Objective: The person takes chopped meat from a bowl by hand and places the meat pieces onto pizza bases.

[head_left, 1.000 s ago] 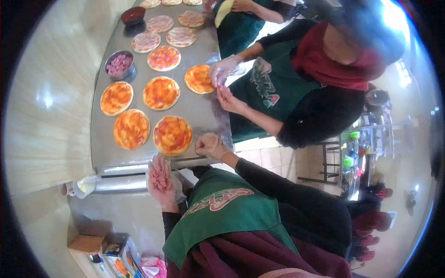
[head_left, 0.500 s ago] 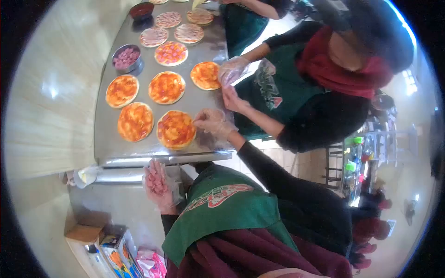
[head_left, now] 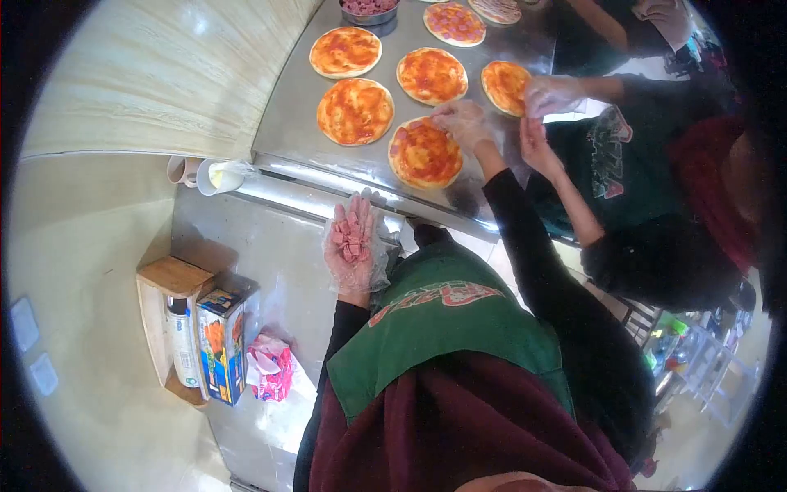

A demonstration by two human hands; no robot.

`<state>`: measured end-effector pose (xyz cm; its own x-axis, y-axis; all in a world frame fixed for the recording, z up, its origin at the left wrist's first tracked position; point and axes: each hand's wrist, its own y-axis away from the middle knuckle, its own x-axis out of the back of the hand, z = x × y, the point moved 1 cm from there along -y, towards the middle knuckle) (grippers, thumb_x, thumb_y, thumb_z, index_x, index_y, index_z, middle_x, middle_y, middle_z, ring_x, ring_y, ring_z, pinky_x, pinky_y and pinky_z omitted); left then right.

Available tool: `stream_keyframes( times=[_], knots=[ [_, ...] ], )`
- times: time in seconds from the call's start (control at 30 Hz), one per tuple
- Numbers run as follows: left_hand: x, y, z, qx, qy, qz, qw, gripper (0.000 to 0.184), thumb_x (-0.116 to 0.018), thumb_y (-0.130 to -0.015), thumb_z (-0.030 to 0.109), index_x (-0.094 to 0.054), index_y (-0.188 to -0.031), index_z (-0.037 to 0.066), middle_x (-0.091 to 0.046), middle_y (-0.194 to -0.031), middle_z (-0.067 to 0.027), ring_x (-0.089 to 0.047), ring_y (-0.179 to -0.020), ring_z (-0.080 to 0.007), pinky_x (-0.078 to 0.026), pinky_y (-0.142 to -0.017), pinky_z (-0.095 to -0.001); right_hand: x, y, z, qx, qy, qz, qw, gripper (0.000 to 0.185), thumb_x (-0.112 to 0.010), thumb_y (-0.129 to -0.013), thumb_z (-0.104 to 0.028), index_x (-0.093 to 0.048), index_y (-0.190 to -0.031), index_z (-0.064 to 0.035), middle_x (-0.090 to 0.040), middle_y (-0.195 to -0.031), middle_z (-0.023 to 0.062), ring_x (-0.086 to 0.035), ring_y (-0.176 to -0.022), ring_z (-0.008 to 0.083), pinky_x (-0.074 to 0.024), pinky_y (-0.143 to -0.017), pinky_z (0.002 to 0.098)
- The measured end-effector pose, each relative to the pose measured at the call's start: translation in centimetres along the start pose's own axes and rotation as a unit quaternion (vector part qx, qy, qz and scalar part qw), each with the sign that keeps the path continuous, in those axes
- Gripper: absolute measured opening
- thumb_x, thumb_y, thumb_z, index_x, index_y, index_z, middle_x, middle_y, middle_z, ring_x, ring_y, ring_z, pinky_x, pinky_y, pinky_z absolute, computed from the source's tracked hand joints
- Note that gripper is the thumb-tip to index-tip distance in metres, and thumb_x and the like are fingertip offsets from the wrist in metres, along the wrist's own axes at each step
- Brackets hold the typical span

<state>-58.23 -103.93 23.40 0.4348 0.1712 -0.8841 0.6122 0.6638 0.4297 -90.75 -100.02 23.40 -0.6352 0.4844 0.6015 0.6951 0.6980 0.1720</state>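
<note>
Spotting "ZZA" on the co-worker's green apron, tbh. Getting only blurry lettering on the wearer's green apron, and nothing readable off the blue box or white canister, way too tiny.

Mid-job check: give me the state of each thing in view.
Nearest pizza: sauced, partly topped
Left hand: gloved, open, palm up
Diced meat: loose in left hand
Right hand: gloved, at nearest pizza's edge
Pizza left of it: sauced, no meat
Bowl: uncovered, holding meat

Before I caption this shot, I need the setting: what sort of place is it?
Probably a pizza kitchen: sauced bases on a metal worktop, plus a green apron with a logo.
</note>
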Motion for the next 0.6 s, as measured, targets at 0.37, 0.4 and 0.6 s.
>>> stream_keyframes(
  times=[0.37,0.4,0.6],
  knots=[
    [-0.4,0.3,0.0,0.010,0.002,0.015,1.000,0.045,-0.040,-0.096,0.023,-0.036,-0.135,0.001,-0.030,-0.145,-0.0241,-0.030,-0.135,-0.0391,-0.028,-0.111,-0.0515,-1.3,-1.9,2.3,-0.008,0.067,0.014,0.998,0.014,-0.073,-0.071,-0.007,-0.068,-0.084,-0.0070,-0.066,-0.082,0.0054,-0.061,-0.073,0.0136,-0.0493,-0.068,0.0270],
    [-0.5,0.2,-0.1,0.014,0.004,0.013,1.000,0.045,-0.040,-0.096,0.023,-0.036,-0.136,0.001,-0.030,-0.145,-0.0241,-0.030,-0.135,-0.0389,-0.028,-0.111,-0.0512,-1.2,-1.6,2.4,0.004,0.064,0.017,0.998,0.015,-0.072,-0.072,-0.008,-0.068,-0.086,-0.0074,-0.066,-0.082,0.0054,-0.061,-0.074,0.0138,-0.0491,-0.069,0.0269],
    [-3.7,-1.0,-1.7,0.055,-0.010,-0.024,0.998,0.049,-0.041,-0.095,0.024,-0.033,-0.139,0.002,-0.034,-0.143,-0.0244,-0.033,-0.134,-0.0385,-0.024,-0.113,-0.0493,2.4,3.8,-4.8,0.047,-0.091,-0.012,0.995,0.015,-0.066,-0.081,-0.014,-0.067,-0.090,-0.0028,-0.065,-0.086,0.0064,-0.061,-0.079,0.0141,-0.0480,-0.071,0.0266]
  ],
)
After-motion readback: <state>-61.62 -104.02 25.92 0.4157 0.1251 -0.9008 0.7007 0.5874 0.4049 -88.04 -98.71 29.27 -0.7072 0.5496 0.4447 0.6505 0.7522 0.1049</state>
